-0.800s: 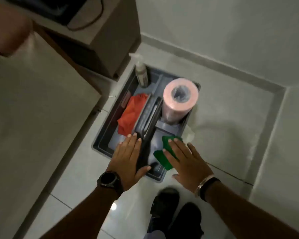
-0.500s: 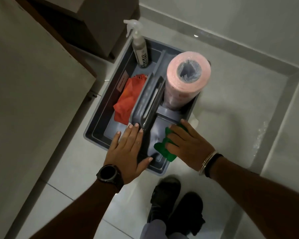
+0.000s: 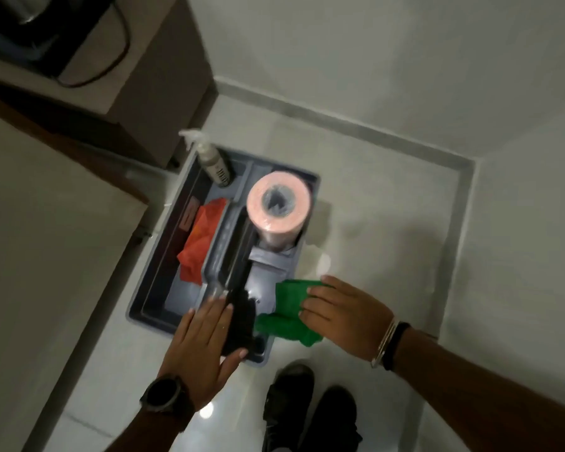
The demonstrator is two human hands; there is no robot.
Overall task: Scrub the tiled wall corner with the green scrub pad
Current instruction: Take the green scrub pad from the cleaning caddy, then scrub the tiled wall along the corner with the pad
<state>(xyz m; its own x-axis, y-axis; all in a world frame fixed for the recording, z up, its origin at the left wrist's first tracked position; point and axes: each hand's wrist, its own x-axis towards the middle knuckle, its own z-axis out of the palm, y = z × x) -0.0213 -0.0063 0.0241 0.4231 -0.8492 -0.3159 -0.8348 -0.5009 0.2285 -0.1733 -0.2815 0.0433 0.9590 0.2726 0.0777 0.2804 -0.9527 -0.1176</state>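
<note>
The green scrub pad (image 3: 284, 308) hangs folded over the near right edge of a grey caddy (image 3: 150, 301) on the floor. My right hand (image 3: 343, 316) grips the pad from the right, fingers curled over its top. My left hand (image 3: 203, 340) rests flat and spread on the caddy's near end, beside its dark centre handle (image 3: 238, 288). The tiled wall corner (image 3: 470, 164) lies beyond, at the upper right, where two pale walls meet the floor's grey skirting.
In the caddy stand a spray bottle (image 3: 214, 164), a pink paper roll (image 3: 278, 203) and an orange cloth (image 3: 199, 243). A brown cabinet (image 3: 150, 79) and a pale panel (image 3: 46, 239) close the left side. My dark shoes (image 3: 307, 402) stand just behind the caddy.
My right hand has closed on the green pad and drawn it right, out over the caddy's edge. The left hand stays flat on the caddy. The view has tilted up.
</note>
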